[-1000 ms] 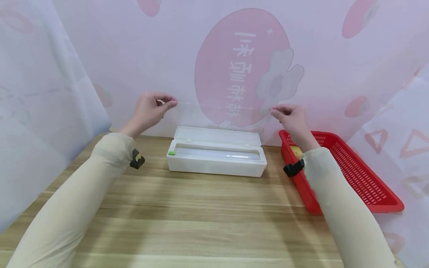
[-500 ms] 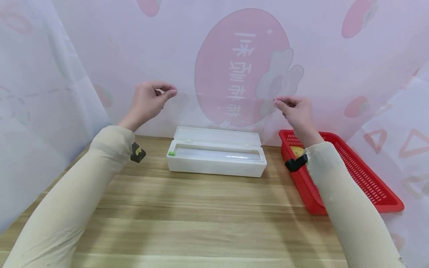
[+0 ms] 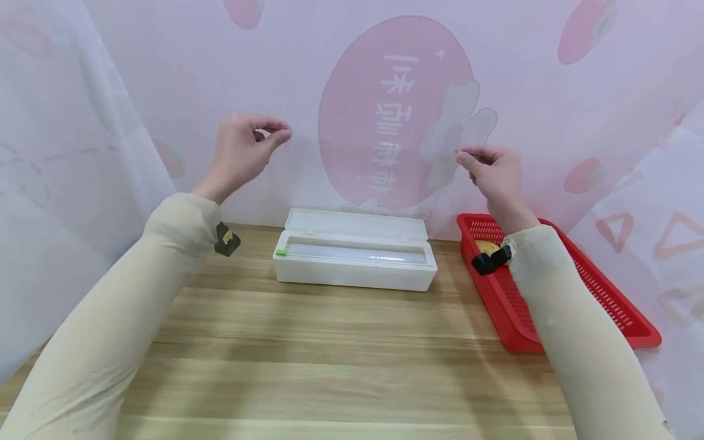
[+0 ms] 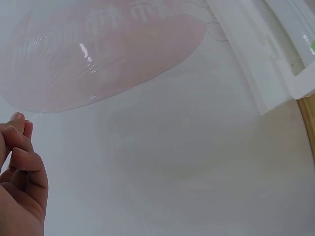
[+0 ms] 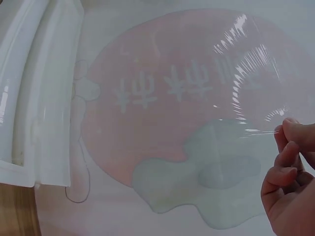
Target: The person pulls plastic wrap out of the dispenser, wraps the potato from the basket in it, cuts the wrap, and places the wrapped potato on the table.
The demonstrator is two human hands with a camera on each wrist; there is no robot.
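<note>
A clear sheet of plastic wrap (image 5: 238, 93) is stretched between the two raised hands; its glints and creases show in both wrist views. My left hand (image 3: 242, 150) pinches one upper corner between thumb and forefinger. At the other corner, my right hand (image 3: 495, 174) pinches the film the same way, a little lower. Below them on the table stands a white wrap dispenser box (image 3: 354, 278), its lid (image 3: 357, 225) raised at the back. Inside the box lies a roll of film (image 3: 352, 252), and a green slider (image 3: 282, 252) sits at its left end. The film's lower edge cannot be made out.
To the right stands a red plastic basket (image 3: 514, 330) with a yellowish item (image 3: 487, 247), partly hidden by the right wrist's black camera (image 3: 491, 261). The wooden table (image 3: 341, 354) meets a printed cloth backdrop (image 3: 297, 67) behind the box.
Both hands have risen, drawing the film higher above the box, and the right hand has also shifted a little to the right. The box and basket have stayed put.
</note>
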